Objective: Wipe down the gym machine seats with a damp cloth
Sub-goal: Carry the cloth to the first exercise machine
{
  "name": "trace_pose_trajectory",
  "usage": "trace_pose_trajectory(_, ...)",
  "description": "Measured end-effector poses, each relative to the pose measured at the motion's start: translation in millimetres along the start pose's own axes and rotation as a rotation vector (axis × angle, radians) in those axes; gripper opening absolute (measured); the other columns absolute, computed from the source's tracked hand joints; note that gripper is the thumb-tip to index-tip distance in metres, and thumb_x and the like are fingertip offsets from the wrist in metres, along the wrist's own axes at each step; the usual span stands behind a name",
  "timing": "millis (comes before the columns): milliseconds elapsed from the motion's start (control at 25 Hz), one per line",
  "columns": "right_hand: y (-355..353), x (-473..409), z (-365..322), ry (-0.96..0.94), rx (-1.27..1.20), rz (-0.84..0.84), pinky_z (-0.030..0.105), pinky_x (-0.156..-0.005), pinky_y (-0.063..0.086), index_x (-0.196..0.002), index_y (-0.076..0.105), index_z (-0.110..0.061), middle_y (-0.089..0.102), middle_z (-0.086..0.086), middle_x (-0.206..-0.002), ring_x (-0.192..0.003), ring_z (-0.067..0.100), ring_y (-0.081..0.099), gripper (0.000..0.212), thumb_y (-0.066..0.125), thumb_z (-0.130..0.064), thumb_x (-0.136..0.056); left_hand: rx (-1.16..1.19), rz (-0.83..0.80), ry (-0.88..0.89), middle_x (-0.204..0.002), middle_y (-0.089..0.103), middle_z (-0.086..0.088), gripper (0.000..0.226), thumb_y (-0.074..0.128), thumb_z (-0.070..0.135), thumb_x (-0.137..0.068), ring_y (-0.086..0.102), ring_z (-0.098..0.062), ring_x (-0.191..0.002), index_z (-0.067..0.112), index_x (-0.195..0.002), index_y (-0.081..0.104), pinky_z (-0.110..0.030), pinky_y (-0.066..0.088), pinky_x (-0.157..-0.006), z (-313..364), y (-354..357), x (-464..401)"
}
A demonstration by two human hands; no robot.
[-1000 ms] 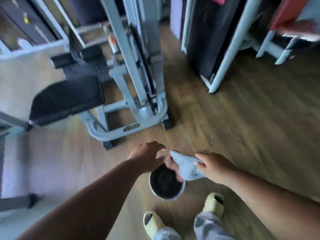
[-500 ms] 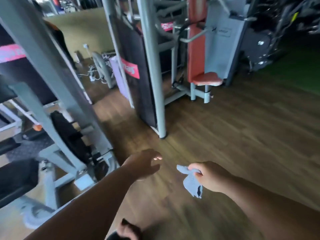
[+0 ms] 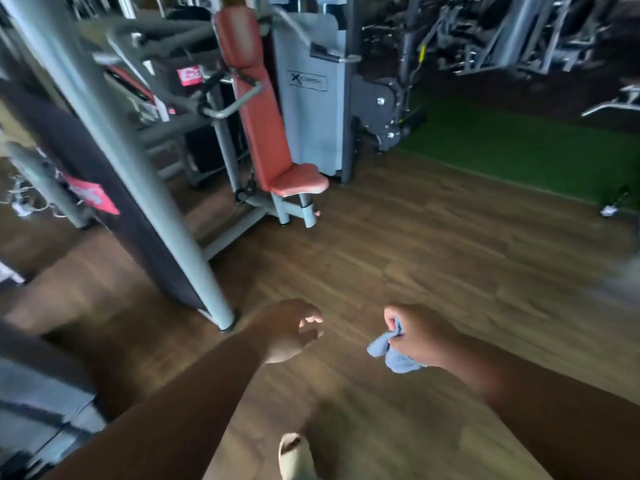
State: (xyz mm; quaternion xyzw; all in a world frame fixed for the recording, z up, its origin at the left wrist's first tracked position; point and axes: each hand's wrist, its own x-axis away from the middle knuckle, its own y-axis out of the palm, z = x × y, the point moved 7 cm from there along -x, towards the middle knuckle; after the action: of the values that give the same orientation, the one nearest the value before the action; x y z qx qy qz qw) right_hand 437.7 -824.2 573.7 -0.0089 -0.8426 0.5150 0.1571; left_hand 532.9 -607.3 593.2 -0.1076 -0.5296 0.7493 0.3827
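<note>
My right hand (image 3: pixel 420 332) grips a small light-blue cloth (image 3: pixel 391 353), which hangs bunched below the fingers over the wooden floor. My left hand (image 3: pixel 292 329) is beside it, empty, with the fingers loosely curled and apart. Ahead, past the middle of the floor, stands a grey machine with a red seat (image 3: pixel 298 183) and a tall red backrest (image 3: pixel 254 95). Both hands are well short of that seat.
A thick grey post (image 3: pixel 138 188) with a dark panel and pink label stands close on the left. A grey weight-stack cover (image 3: pixel 313 91) rises behind the red seat. Green turf (image 3: pixel 519 143) and more machines lie far right. My beige shoe (image 3: pixel 294 455) shows at the bottom.
The view has swung up from a metal bowl on the floor and moved toward the red-seated machine. The bowl is out of view. My right hand still holds the cloth.
</note>
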Motion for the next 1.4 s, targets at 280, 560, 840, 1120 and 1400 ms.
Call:
trace_pose_trajectory(280, -88.3, -129.5, 39.8, -0.004, 0.133, -0.001, 0.019, -0.057, 0.032, -0.071, 0.049, -0.027, 0.052, -0.008, -0.070, -0.071, 0.011, 0.047, 0.020, 0.048, -0.016, -0.088, -0.070, -0.043, 0.140, -0.123, 0.060, 0.018, 0.031, 0.057, 0.045, -0.095, 0.055, -0.002, -0.111, 0.038, -0.124, 0.062, -0.015, 0.034, -0.089, -6.4, -84.3, -191.6)
trace_pose_trajectory(560, -177.6, -222.3, 147.7, 0.190, -0.056, 0.184, 0.040, -0.079, 0.049, -0.085, 0.054, -0.026, 0.059, -0.004, -0.088, -0.087, 0.022, 0.058, 0.025, 0.041, -0.006, -0.089, -0.134, -0.095, 0.259, -0.111, 0.064, 0.020, 0.031, 0.056, 0.052, -0.092, 0.058, 0.000, -0.096, 0.041, -0.119, 0.062, -0.021, 0.043, -0.086, 60.7, -127.5, -379.8)
trace_pose_trajectory(840, -287.0, -339.0, 296.6, 0.167, -0.135, 0.241, 0.030, -0.079, 0.046, -0.103, 0.074, -0.019, 0.071, 0.000, -0.101, -0.093, 0.018, 0.063, 0.030, 0.047, -0.012, -0.091, -0.145, -0.088, 0.300, -0.112, 0.065, 0.015, 0.032, 0.056, 0.051, -0.093, 0.059, -0.004, -0.097, 0.040, -0.122, 0.062, -0.022, 0.042, -0.083, 167.6, -133.0, -574.9)
trace_pose_trajectory(1120, -398.4, -434.0, 403.8, 0.170, -0.264, 0.319, 0.018, -0.052, 0.031, -0.070, 0.061, -0.015, 0.056, 0.000, -0.065, -0.054, 0.002, 0.043, 0.028, 0.070, -0.040, -0.079, -0.091, -0.091, 0.244, -0.111, 0.065, 0.018, 0.031, 0.055, 0.052, -0.092, 0.060, -0.001, -0.098, 0.041, -0.121, 0.063, -0.026, 0.047, -0.090, 229.3, -149.4, -728.1)
trace_pose_trajectory(1400, -475.3, -566.1, 524.6, 0.265, -0.255, 0.346, 0.028, -0.061, 0.044, -0.080, 0.063, -0.032, 0.067, -0.005, -0.077, -0.068, 0.011, 0.058, 0.007, 0.068, -0.032, -0.075, -0.085, -0.089, 0.306, -0.107, 0.065, 0.021, 0.030, 0.057, 0.054, -0.090, 0.060, 0.003, -0.095, 0.043, -0.117, 0.064, -0.028, 0.051, -0.090, 264.9, -188.9, -935.4)
